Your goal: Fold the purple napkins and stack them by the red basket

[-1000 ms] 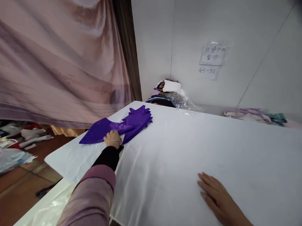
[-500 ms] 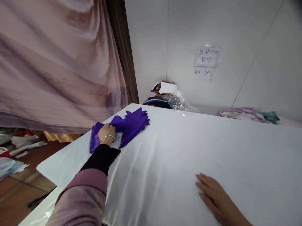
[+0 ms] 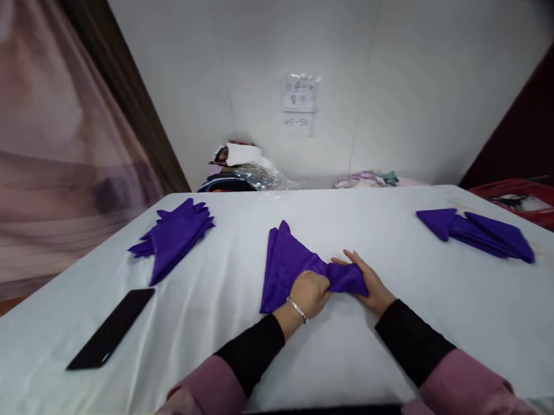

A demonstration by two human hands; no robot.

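Note:
A purple cloth napkin lies in front of me, gathered in the middle with a wide folded part to the left and a short end to the right. My left hand, with a silver bracelet on the wrist, is closed round the gathered middle. At the short end, my right hand holds the cloth from the right side, its upper fingers stretched out behind it. Part of its grip is hidden by the cloth.
Several pointed purple napkins are piled at the left. A flat black slab lies nearer me on the white table. More folded purple cloth is at the right, near a red basket beyond the table's edge.
My left hand has come from the left pile to the middle with a purple napkin. My right hand, earlier flat on the table, now holds its end. The view has turned right.

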